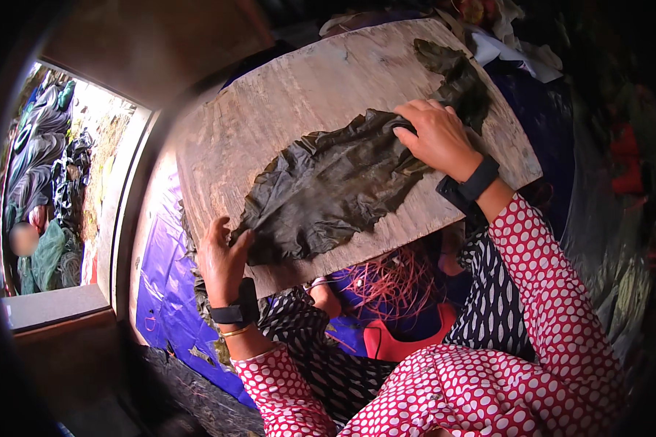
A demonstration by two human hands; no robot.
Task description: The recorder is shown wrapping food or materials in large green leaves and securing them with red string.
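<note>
A broad, dark green-brown sheet with ruffled edges [335,186], wrinkled like kelp or a large leaf, lies spread across a wooden board [248,131]. My left hand [224,258] is at the sheet's lower left end, thumb and fingers apart, the thumb close to its edge. Over the upper right part rests my right hand [439,138], its fingers bent and its thumb held apart from them; the palm side is hidden. Beyond that hand a narrower dark piece [463,84] reaches toward the board's far right corner. Whether the two pieces join is hidden under the hand.
Below the board's near edge lies a tangle of reddish strands [393,284] beside a red plastic piece [408,339]. Blue-purple sheeting [164,269] spreads at the left. A framed opening [116,211] on the left shows bundled nets [47,160] outside.
</note>
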